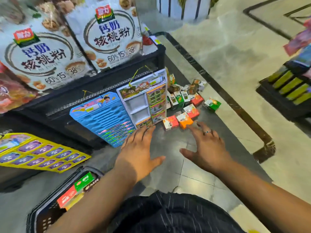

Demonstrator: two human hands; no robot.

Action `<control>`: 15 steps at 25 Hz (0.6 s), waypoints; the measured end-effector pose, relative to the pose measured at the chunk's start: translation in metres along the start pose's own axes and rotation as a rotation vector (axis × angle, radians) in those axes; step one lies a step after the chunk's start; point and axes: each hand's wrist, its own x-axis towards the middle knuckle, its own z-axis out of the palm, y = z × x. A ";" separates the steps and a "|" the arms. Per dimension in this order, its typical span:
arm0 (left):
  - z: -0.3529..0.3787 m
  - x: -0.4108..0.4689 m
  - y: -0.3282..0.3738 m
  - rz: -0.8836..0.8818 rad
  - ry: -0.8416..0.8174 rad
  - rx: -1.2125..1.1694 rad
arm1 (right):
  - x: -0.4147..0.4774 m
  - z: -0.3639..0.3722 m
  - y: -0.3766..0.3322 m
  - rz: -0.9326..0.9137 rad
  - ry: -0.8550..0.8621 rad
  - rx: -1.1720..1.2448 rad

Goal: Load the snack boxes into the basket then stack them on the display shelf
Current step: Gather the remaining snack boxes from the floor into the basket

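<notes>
The left hand and right hand reach forward with fingers spread, each grip released and empty, probably to gather the snack boxes scattered on the floor just ahead. The basket sits close at the left and already holds a few.

Grey tiled floor — black-bordered

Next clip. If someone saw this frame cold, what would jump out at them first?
The left hand and the right hand, both open, reach forward over the dark floor toward a scatter of small snack boxes lying by the shelf's base. At lower left a basket holds a few boxes, and large white bags loom on the shelf at upper left.
</notes>
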 end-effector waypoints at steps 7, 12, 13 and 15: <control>0.012 0.099 0.041 0.081 -0.101 0.022 | 0.062 -0.023 0.070 0.131 -0.003 0.058; 0.046 0.194 0.034 0.056 -0.155 -0.007 | 0.146 -0.026 0.098 0.226 -0.076 0.048; 0.051 0.215 0.032 0.055 -0.157 -0.010 | 0.166 -0.025 0.103 0.235 -0.091 0.051; 0.063 0.266 0.025 0.043 -0.204 -0.017 | 0.212 -0.024 0.114 0.261 -0.128 0.063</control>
